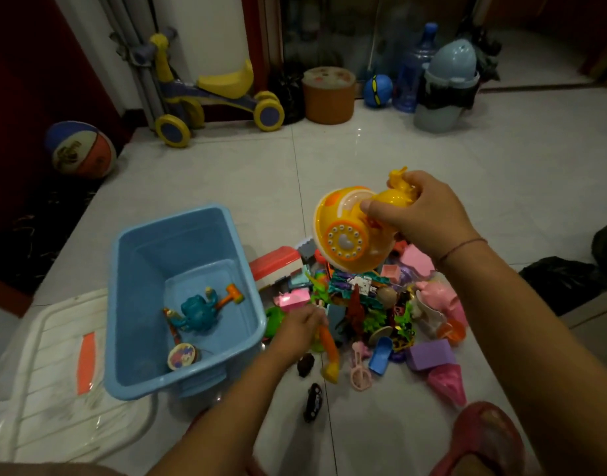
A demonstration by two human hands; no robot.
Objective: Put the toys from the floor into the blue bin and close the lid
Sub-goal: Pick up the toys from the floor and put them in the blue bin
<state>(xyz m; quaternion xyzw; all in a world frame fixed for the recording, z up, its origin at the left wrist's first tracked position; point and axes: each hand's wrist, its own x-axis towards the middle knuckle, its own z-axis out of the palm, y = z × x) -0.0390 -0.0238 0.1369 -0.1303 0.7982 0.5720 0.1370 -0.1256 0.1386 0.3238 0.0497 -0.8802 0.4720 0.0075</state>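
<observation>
**Both hands on toys, bin open beside the pile**

Head view, the only one I've got. My right hand (422,214) is up above the toy pile (374,304), its grip closed around the yellow handset of a yellow toy phone (346,231); the phone hangs tilted, dial facing me, clear of the floor. A thin cord bracelet (462,247) shows on that wrist.

My left hand (302,329) is low at the pile's left edge, just beside the bin, its grip wrapped around an orange toy (329,352) whose yellow end points down toward the floor. I can't tell whether that end touches the tiles.

The blue bin (137,304) stands open on the floor, left of the pile. Inside it lie a teal toy (197,312), a small orange hammer (231,293) and a round disc (182,357). The lid (48,355), clear with an orange latch, lies flat on the floor to the bin's left, touching it.

The pile holds a pink pig (439,297), a purple block (429,353), a pink cone (448,383), a blue scoop (381,355) and green plastic plants. A small black car (313,401) sits apart, nearer me.

At the far wall: a yellow trike (212,94), a ball (80,149) and a water jug (415,70). A red slipper (484,438) shows bottom right.
</observation>
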